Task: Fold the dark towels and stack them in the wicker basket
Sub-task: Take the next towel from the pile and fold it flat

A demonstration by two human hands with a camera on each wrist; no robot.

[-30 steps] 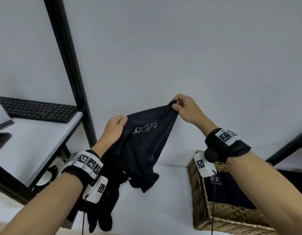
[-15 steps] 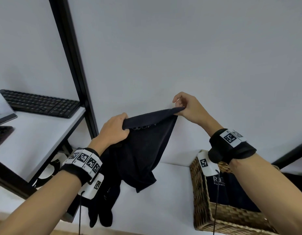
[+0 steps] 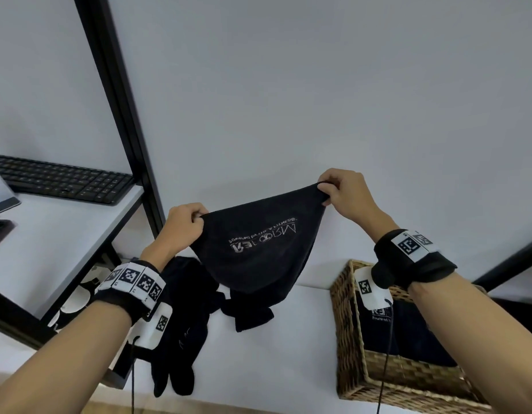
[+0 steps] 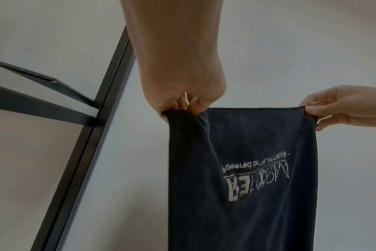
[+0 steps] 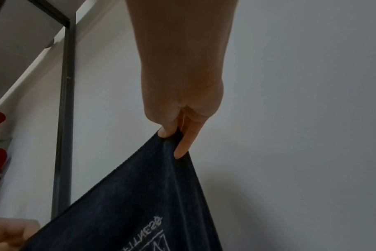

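Far to the left of the basket [image 3: 345,333] a keyboard [image 3: 64,182] lies on a white shelf [image 3: 50,243], with a black frame post [image 3: 124,115] rising beside it. Nearer the basket, the left hand [image 3: 181,225] pinches one top corner of a dark towel [image 3: 258,249], fingers curled into the cloth; below that hand, more dark towels [image 3: 184,324] lie in a loose heap on the white surface, well left of the basket; the held towel hangs in the air up and left of the basket, spread flat, its pale printed lettering upside down. The right hand [image 3: 345,194], above the basket's left edge, pinches the other top corner between thumb and fingers. Inside the basket lies a folded towel [image 3: 408,333], so at least one looks done. The held one is not yet folded, I judge; the heap waits after it.
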